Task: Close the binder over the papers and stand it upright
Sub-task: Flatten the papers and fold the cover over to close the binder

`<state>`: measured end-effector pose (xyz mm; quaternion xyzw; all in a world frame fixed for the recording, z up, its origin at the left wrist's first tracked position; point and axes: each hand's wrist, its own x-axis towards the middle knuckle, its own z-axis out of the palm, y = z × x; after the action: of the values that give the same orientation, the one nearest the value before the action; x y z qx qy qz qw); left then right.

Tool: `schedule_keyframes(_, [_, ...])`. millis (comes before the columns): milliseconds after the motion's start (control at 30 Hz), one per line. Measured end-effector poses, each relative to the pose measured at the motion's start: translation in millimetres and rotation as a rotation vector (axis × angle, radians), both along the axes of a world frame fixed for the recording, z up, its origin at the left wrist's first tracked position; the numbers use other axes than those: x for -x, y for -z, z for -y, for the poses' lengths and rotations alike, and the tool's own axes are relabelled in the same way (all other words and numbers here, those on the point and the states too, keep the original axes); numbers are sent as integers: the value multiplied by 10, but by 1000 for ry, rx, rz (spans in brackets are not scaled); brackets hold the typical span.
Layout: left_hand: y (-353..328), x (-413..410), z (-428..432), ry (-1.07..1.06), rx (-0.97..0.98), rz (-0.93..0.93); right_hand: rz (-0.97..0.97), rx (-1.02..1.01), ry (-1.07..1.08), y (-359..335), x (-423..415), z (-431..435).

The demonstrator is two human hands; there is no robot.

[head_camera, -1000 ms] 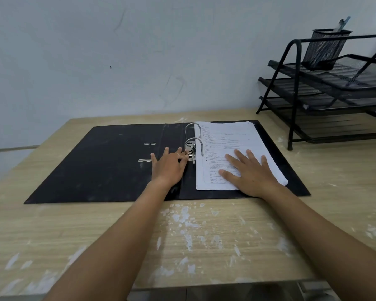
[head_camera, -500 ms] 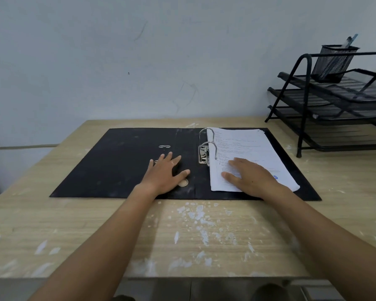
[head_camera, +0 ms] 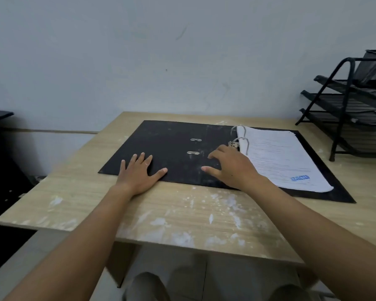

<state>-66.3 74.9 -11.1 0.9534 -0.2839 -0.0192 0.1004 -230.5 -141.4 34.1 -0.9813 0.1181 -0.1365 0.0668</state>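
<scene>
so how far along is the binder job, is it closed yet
Not closed yet. Done: the papers sit threaded on the rings, which look shut. In hand: the left hand lies flat on the near edge of the open left cover of the binder, and the right hand sits over the spine area, neither gripping. Left: fold the cover over the papers, then stand the binder upright on the table.

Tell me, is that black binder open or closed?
Open. The binder lies spread flat on the table, papers uncovered on its rings.
</scene>
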Motion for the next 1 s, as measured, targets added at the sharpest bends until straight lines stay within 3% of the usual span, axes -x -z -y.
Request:
schedule_keyframes(367, [28, -205, -571, -211, 70, 30, -277, -70, -136, 76, -492, -496])
schedule_keyframes(633, [-140, -195, -552, -399, 177, 18, -304, -52, -112, 102, -520, -477])
schedule_keyframes(833, [-240, -270, -518, -524, 253, -131, -297, -69, -110, 131, -511, -477])
schedule_keyframes(1000, [-298, -360, -565, -595, 529, -283, -280, -75, -117, 159, -500, -465])
